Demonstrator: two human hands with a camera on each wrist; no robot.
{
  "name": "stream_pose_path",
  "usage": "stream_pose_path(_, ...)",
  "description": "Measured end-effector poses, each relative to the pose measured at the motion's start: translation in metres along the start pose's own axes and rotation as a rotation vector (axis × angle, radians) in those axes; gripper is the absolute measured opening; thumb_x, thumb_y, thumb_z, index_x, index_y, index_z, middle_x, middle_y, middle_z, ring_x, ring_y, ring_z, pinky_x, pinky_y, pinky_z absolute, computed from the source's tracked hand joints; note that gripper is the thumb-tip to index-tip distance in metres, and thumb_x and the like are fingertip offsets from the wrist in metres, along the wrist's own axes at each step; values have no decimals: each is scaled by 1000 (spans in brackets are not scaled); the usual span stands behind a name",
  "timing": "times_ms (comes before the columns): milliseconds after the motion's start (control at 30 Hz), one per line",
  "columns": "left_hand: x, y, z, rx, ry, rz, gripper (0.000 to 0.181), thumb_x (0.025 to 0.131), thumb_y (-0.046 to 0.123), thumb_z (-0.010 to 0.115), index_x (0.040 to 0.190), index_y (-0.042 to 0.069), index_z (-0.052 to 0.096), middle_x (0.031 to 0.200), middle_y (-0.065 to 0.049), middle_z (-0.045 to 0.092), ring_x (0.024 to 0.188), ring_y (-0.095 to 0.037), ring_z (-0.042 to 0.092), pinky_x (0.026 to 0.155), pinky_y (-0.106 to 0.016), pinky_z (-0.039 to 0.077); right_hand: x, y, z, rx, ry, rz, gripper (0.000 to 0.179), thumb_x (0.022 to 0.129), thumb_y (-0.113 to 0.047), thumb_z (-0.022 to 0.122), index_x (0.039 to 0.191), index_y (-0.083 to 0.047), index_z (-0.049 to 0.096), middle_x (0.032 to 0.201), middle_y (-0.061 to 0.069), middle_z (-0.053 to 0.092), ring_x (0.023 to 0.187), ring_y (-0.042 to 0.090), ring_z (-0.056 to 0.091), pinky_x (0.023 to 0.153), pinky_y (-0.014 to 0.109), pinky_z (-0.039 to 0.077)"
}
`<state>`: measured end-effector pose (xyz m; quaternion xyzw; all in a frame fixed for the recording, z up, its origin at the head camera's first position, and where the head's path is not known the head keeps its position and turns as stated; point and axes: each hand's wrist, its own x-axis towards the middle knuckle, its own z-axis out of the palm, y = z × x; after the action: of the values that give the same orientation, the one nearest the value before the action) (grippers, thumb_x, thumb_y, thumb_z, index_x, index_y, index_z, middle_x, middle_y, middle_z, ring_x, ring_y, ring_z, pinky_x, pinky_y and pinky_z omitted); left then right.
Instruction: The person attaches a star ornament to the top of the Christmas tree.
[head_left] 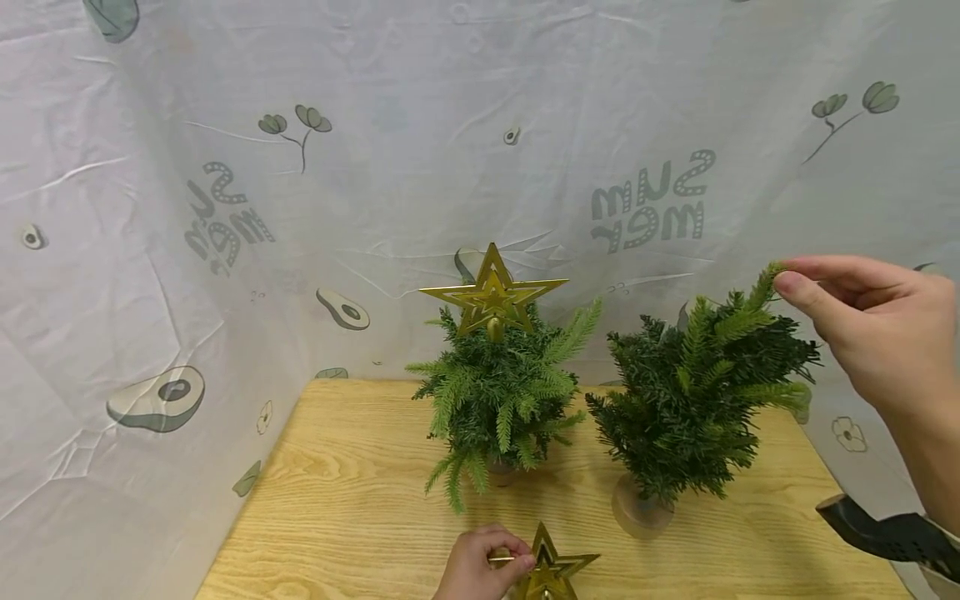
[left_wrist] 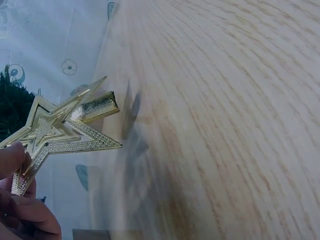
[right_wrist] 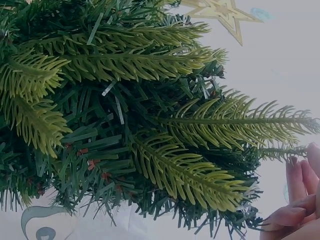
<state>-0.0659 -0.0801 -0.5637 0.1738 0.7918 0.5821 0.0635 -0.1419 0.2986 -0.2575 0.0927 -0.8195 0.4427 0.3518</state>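
My left hand (head_left: 483, 565) pinches a gold star tree topper (head_left: 547, 575) by one of its points, low over the near part of the table. In the left wrist view the star (left_wrist: 46, 131) shows its cut-out layers and a short tubular socket (left_wrist: 97, 107). On the right, a small artificial Christmas tree (head_left: 686, 408) leans over on its round wooden base (head_left: 641, 508). My right hand (head_left: 892, 329) pinches the tip of its top sprig between thumb and finger. The right wrist view has this tree's light green sprigs (right_wrist: 190, 172) close up.
Left of the leaning tree, a second small tree (head_left: 498, 408) stands upright with a gold star (head_left: 492, 297) on top. Both trees are on a light wooden table (head_left: 337, 483). A pale printed curtain (head_left: 420, 167) hangs behind and to the sides.
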Motion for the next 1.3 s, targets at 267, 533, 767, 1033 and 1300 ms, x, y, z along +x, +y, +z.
stream_pose_path(267,0,8,0,31,26,65,13,93,31,80,91,19,80,87,18,68,70,1,48,63,-20,42,-2,3,-4,44,-1,-36,23,98,2,69,120,3,76,69,-11,52,49,8,27,49,28,18)
stream_pose_path(533,1,22,-3,27,26,99,14,94,31,80,93,17,81,87,17,70,70,1,53,63,-19,44,-8,10,-9,63,-17,-41,24,98,6,67,121,7,73,103,-20,74,67,1,53,55,20,28)
stream_pose_path(767,4,37,-8,11,15,103,14,94,29,80,97,16,82,91,15,72,75,0,59,64,-21,48,-15,17,-15,26,-31,-59,25,96,9,68,121,6,74,87,-23,69,50,3,37,47,25,21)
stream_pose_path(1033,8,52,-11,34,49,176,13,93,29,80,96,16,83,83,15,66,66,1,46,59,-16,41,-24,26,-21,-10,-43,-43,28,94,10,70,120,2,76,53,-5,34,45,8,23,45,31,16)
stream_pose_path(1300,11,71,-12,55,76,215,13,91,28,82,93,15,82,80,16,62,66,2,45,59,-15,41,-35,33,-22,-66,-63,-35,32,91,10,74,118,-7,77,51,-5,31,43,7,21,41,29,16)
